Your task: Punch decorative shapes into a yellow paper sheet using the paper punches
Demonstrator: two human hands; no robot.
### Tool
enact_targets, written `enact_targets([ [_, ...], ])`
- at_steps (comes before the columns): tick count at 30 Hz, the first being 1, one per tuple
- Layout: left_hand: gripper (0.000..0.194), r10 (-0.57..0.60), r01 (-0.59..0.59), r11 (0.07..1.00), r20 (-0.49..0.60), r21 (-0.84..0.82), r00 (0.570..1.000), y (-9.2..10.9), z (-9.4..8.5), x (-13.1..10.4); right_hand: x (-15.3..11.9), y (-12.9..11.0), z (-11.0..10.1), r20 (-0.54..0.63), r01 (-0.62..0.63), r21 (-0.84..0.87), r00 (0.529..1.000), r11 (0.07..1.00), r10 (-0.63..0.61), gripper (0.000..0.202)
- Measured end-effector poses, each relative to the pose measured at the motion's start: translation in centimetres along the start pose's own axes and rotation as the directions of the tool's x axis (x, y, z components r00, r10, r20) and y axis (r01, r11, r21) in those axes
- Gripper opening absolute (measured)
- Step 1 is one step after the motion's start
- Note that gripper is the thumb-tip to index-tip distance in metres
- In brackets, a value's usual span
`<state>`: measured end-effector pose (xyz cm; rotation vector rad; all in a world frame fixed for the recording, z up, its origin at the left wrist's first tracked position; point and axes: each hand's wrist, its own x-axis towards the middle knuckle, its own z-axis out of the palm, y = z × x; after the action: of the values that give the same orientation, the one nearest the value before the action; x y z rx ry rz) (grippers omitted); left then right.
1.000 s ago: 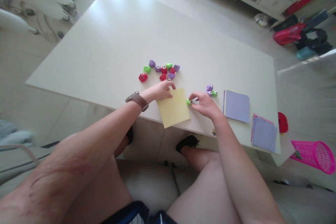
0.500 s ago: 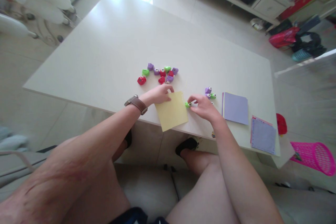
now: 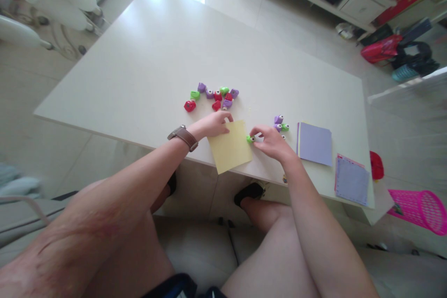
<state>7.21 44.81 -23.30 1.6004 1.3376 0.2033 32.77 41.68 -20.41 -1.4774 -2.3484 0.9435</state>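
Resting left hand [image 3: 215, 124], with thumb and forefinger apart, on yellow sheet [image 3: 231, 148] overhanging the surface [image 3: 153, 65] at its near edge; clamping green punch [image 3: 250, 139] in right hand [image 3: 272, 141] by the sheet's right side — apparently early, without visible cutouts — but seemingly done with patterned-edge sheets [image 3: 352, 180] at near right corner.

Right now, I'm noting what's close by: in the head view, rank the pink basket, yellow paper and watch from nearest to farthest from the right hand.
1. Yellow paper: just left of the right hand.
2. Watch: farther left.
3. Pink basket: far right.
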Motion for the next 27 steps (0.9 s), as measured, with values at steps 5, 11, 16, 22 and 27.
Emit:
enact_targets([
  [5, 0.044, 0.004, -0.004, 1.000, -0.003, 0.001, 1.000, 0.0, 0.1, 0.1, 0.1, -0.1, 0.4, 0.007, 0.021, -0.001, 1.000, 1.000, -0.021, 0.025],
  [11, 0.043, 0.003, -0.003, 1.000, 0.000, 0.010, 1.000, 0.0, 0.1, 0.1, 0.0, -0.1, 0.3, 0.017, 0.003, 0.050, 1.000, 0.999, -0.004, 0.023],
  [16, 0.043, 0.009, -0.009, 1.000, -0.001, 0.016, 1.000, 0.2, 0.0, 0.0, 0.1, 0.5, 0.3, -0.042, -0.100, 0.126, 0.993, 0.987, 0.106, 0.022],
  [22, 0.042, 0.024, -0.023, 0.999, -0.009, 0.033, 1.000, 0.2, 0.1, 0.1, 0.4, 1.6, 0.7, -0.058, -0.153, 0.165, 0.985, 0.974, 0.165, 0.019],
  [27, 0.042, 0.024, -0.024, 1.000, 0.003, -0.005, 1.000, -0.2, 0.3, 0.3, 0.5, 1.7, 0.9, -0.043, -0.156, 0.159, 0.985, 0.975, 0.165, 0.019],
])
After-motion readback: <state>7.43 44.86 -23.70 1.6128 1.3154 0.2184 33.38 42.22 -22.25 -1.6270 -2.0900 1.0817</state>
